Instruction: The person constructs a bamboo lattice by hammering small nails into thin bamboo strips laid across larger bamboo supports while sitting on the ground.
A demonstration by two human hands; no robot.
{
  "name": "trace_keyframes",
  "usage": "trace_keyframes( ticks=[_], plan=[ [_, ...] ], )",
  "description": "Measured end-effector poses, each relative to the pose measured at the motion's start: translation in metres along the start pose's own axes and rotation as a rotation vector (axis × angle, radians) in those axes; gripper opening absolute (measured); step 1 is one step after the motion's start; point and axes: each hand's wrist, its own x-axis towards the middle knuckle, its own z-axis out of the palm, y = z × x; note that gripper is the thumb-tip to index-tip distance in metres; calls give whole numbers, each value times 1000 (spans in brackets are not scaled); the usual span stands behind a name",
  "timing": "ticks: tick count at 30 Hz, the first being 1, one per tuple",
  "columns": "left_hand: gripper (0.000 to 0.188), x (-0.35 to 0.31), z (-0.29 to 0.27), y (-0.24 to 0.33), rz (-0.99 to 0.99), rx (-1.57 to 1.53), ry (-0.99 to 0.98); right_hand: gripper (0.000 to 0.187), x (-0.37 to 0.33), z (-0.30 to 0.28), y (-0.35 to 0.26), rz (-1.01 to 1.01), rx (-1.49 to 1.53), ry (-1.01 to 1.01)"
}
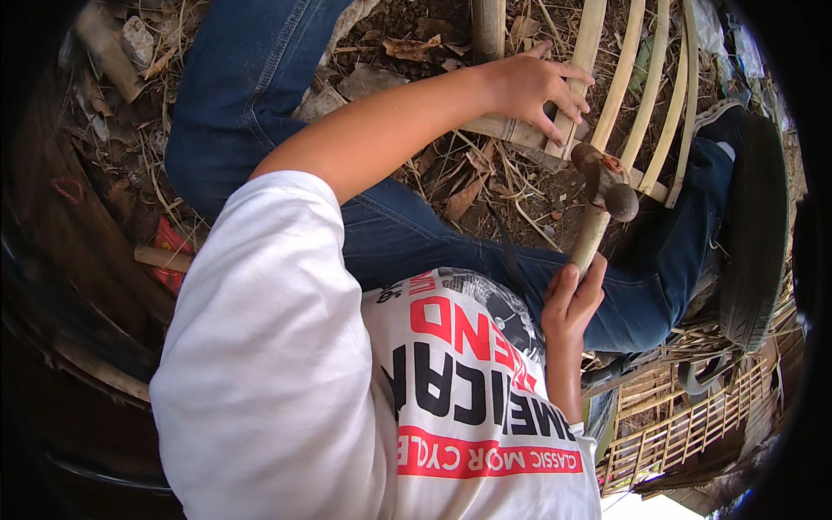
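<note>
My left hand (542, 91) reaches across to the bamboo slats, fingers spread over the nearest pale slat (586, 43). Several more slats fan out to its right, their lower ends on a flat bamboo crosspiece (511, 130). In my right hand (572, 303), closed around the wooden handle, is a hammer (620, 202). Its rusty metal head, with a rounded end, is raised close to the slats' lower ends and hides part of them. A thicker bamboo piece (488, 30) lies beyond my left hand.
My legs in blue jeans (407, 221) lie either side of the work. A black tire (752, 234) stands at the right, near my shoe (724, 117). A bamboo lattice (685, 420) lies lower right. Dry leaves (468, 186), stones (139, 39) and straw cover the soil.
</note>
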Motion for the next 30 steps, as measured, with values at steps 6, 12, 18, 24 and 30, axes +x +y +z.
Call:
trace_keyframes(
  ticks=[6,12,18,24,30],
  plan=[
    [38,-2,10,4,-9,-15,-13,31,6,-4,19,30,-102,-26],
    [40,-6,2,4,-41,-5,-47,27,5,-9,10,27,-62,14],
    [44,1,-6,6,-25,30,-101,25,-5,-8,30,119,-39,21],
    [57,-2,-16,6,36,86,-150,24,-5,-9,31,139,38,16],
    [59,17,-35,24,22,253,-338,23,0,-6,32,121,74,-1]
  ],
)
